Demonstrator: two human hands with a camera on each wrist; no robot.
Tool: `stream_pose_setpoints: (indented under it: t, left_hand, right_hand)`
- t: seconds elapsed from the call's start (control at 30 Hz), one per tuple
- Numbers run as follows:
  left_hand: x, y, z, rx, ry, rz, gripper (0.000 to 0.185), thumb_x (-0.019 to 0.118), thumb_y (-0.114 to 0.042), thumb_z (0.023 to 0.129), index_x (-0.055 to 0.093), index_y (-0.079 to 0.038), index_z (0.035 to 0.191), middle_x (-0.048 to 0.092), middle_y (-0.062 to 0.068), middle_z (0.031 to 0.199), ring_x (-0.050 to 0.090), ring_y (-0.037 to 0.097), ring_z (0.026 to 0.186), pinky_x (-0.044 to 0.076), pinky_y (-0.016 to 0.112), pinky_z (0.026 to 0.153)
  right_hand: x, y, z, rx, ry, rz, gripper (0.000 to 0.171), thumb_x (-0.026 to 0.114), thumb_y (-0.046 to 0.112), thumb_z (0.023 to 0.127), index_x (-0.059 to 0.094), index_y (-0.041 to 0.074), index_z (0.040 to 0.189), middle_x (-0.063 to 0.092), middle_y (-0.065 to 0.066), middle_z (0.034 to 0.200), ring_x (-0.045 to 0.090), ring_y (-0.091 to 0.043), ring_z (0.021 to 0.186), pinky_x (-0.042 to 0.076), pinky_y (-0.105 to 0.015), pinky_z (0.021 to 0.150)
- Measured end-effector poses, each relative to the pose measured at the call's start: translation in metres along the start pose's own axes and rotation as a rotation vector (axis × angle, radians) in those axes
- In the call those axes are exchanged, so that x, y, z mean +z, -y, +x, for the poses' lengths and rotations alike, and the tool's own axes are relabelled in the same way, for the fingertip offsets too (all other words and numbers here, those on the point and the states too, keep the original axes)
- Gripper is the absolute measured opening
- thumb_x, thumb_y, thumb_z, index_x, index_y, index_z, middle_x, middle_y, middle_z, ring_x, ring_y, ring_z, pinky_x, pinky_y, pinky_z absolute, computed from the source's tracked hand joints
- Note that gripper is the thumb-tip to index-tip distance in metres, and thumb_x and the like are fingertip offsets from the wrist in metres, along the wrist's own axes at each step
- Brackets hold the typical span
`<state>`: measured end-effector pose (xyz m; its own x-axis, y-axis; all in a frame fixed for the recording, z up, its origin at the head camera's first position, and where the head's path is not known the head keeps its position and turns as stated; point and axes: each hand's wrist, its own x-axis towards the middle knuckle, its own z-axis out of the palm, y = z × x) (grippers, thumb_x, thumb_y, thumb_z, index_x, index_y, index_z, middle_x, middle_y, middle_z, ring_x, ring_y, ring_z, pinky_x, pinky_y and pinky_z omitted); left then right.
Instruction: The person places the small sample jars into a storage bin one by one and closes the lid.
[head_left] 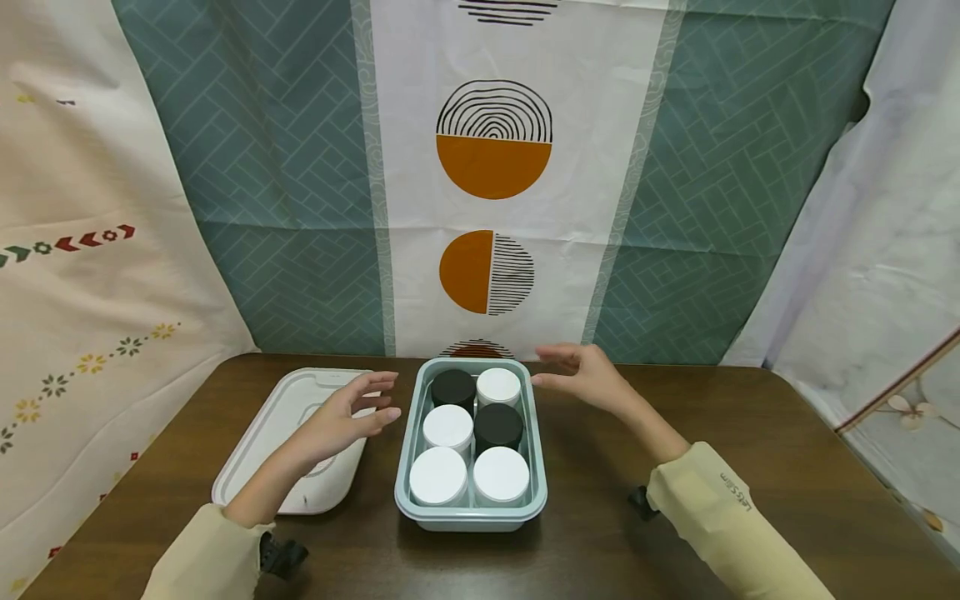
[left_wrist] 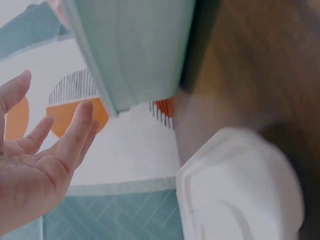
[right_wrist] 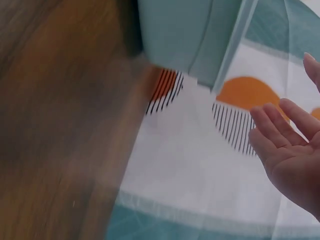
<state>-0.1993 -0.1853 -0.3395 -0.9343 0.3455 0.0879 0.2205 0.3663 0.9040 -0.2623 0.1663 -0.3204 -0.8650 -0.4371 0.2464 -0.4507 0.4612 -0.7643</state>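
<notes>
A pale blue-green plastic box [head_left: 405, 475] stands on the table. Inside it are several round-lidded jars: white ones such as the jar [head_left: 438, 477] at the front left, and two black ones, including a black jar [head_left: 498, 427] at the middle right. My left hand [head_left: 347, 419] hovers left of the box, fingers loosely bent, holding nothing. Beneath that hand lies a flat white lid [head_left: 330, 492], partly hidden by it. On the other side my right hand [head_left: 588, 377] is raised near the box's far right corner, its fingers apart from the thumb and nothing between them.
The brown wooden table [head_left: 600, 550] carries the box and lid. A patterned cloth [head_left: 300, 167] hangs directly behind its back edge. Light cloths hang at the left and right sides.
</notes>
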Motion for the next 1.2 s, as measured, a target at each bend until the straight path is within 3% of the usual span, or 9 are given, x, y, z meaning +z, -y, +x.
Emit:
stream_pose_setpoints:
  t: [0.37, 0.6, 0.8, 1.2]
  left_hand:
    - [-0.030, -0.011, -0.004, 0.018, -0.067, 0.031, 0.058, 0.057, -0.026, 0.091, 0.031, -0.004, 0.137, 0.037, 0.021, 0.136, 0.037, 0.038, 0.125, 0.048, 0.039, 0.085]
    - [-0.040, -0.011, -0.005, 0.032, -0.091, 0.011, 0.058, 0.056, -0.024, 0.091, 0.029, -0.002, 0.138, 0.036, 0.023, 0.136, 0.038, 0.039, 0.123, 0.049, 0.034, 0.084]
    - [-0.041, -0.009, -0.005, 0.039, -0.090, 0.018, 0.058, 0.056, -0.022, 0.092, 0.028, 0.000, 0.138, 0.036, 0.025, 0.135, 0.038, 0.042, 0.122, 0.049, 0.035, 0.083]
    - [-0.052, -0.007, -0.015, 0.017, -0.105, 0.015, 0.058, 0.054, -0.024, 0.093, 0.027, -0.001, 0.139, 0.037, 0.024, 0.135, 0.040, 0.039, 0.121, 0.049, 0.034, 0.082]
  right_hand:
    - [-0.042, -0.012, -0.031, 0.086, -0.031, 0.024, 0.057, 0.067, 0.026, 0.083, 0.048, 0.000, 0.130, 0.050, -0.017, 0.130, 0.049, -0.029, 0.117, 0.043, -0.040, 0.091]
    - [-0.056, -0.016, -0.045, 0.122, -0.057, 0.008, 0.057, 0.067, 0.026, 0.083, 0.047, -0.001, 0.130, 0.050, -0.017, 0.130, 0.051, -0.028, 0.116, 0.046, -0.030, 0.087]
    - [-0.060, -0.018, -0.050, 0.113, -0.064, -0.001, 0.056, 0.067, 0.025, 0.084, 0.048, -0.002, 0.129, 0.051, -0.017, 0.128, 0.052, -0.029, 0.114, 0.047, -0.021, 0.083]
    - [-0.048, -0.002, -0.051, 0.052, -0.047, 0.010, 0.053, 0.066, 0.020, 0.084, 0.048, -0.003, 0.128, 0.054, -0.018, 0.124, 0.053, -0.031, 0.112, 0.045, -0.017, 0.082]
